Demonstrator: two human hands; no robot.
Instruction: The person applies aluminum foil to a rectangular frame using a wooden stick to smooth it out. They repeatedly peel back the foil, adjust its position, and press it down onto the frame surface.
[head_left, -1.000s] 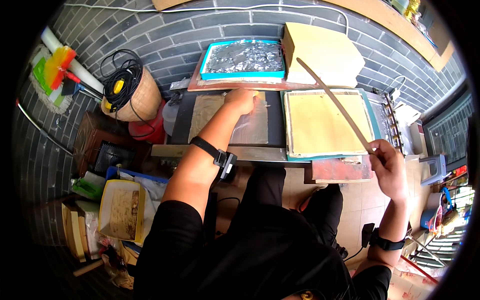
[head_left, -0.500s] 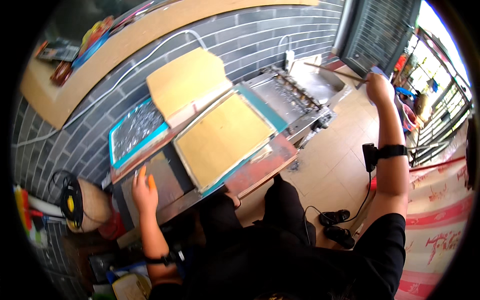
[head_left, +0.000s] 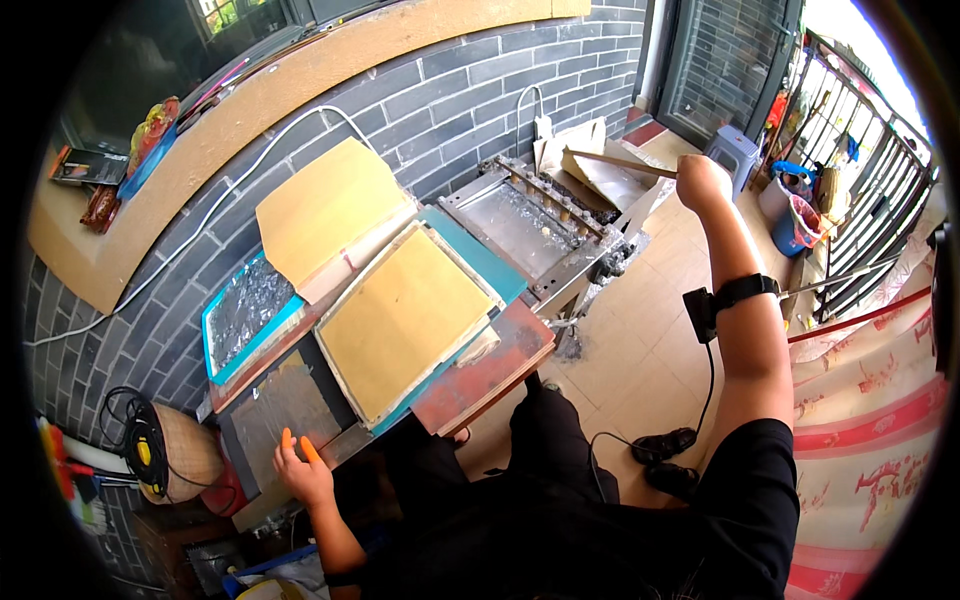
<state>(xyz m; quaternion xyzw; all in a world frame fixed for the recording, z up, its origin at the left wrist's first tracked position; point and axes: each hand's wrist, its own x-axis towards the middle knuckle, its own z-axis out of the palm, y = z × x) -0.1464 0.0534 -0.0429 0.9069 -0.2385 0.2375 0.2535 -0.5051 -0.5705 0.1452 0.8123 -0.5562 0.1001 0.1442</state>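
My right hand (head_left: 705, 182) is closed around the end of a thin brownish stick (head_left: 625, 163). The stick reaches left over an open metal box (head_left: 640, 205) at the table's far right end, where a pale sheet (head_left: 605, 182) leans at a slant. Whether stick and sheet touch, I cannot tell. Orange finger covers show on two fingers of my left hand (head_left: 303, 470), which hovers with fingers apart by the table's front left edge, beside a dark grey plate (head_left: 285, 400). A yellow board (head_left: 410, 320) lies on a stack in the middle.
A metal frame with a crossbar (head_left: 520, 225) stands left of the box. Behind the stack are another tan board (head_left: 335, 215) and a blue-rimmed tray (head_left: 215, 340) of dark, shiny material. Buckets (head_left: 795, 225), a stool (head_left: 735, 155) and railings are at right; a corded basket (head_left: 190, 450) is at left.
My left hand has drawn back toward me, off the grey plate. My right hand has shifted slightly left with the stick, and the pale sheet in the box now stands tilted. The view has turned.
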